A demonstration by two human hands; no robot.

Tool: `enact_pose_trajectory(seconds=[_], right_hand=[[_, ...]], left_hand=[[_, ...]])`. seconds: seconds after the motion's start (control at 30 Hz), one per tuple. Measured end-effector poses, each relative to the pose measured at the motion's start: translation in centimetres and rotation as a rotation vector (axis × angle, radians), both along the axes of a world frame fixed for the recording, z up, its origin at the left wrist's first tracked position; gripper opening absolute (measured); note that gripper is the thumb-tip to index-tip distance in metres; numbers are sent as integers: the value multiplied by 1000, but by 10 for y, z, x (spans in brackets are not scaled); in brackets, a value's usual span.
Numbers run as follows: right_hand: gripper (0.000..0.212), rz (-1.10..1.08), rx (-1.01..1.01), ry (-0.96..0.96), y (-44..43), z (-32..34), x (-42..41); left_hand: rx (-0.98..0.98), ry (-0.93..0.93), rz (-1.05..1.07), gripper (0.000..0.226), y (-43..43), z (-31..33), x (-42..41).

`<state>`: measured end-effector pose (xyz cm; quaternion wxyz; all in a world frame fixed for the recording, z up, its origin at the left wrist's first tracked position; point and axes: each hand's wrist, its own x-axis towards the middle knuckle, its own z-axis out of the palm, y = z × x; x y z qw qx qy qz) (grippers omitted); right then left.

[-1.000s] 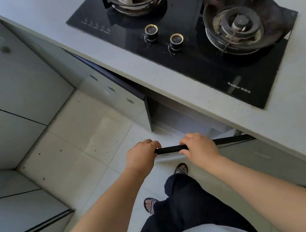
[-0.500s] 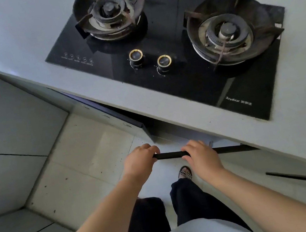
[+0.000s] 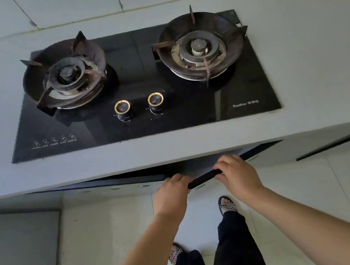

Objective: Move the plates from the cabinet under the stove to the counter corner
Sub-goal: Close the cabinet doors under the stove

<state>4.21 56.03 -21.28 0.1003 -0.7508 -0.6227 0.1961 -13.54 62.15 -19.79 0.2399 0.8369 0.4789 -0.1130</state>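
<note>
Both my hands grip the black top edge of a cabinet door (image 3: 203, 178) under the stove. My left hand (image 3: 172, 193) curls over its left end, and my right hand (image 3: 235, 174) curls over it a little further right. That door stands swung out from the cabinet. The other door (image 3: 108, 183) to the left is also ajar. The inside of the cabinet is dark and hidden by the counter overhang; no plates are visible.
A black two-burner gas stove (image 3: 143, 119) is set in the grey counter (image 3: 172, 147), with two knobs (image 3: 138, 104) near its front. Tiled floor lies below, with my sandalled feet (image 3: 226, 205) on it. Grey cabinet fronts (image 3: 15, 254) stand at the left.
The view has swung from the left to face the stove squarely. Both hands have stayed on the door's top edge, which now sits closer under the counter.
</note>
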Motion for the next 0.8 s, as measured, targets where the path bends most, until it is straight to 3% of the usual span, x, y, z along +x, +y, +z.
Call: enact_pose_trajectory(seconds=[0.3,0.57,0.8], right_hand=[[30,-83,20,-28,-8,-6,-42],[30,-87,46,-1,8,-10,-76],[43,-146,186,-95,32,-11,-78]], left_hand=[[79,-47,18,33,15,19,-75],[36,49,-35,62,14,3,-100],[4,83,-52,64,15,-3,-101]])
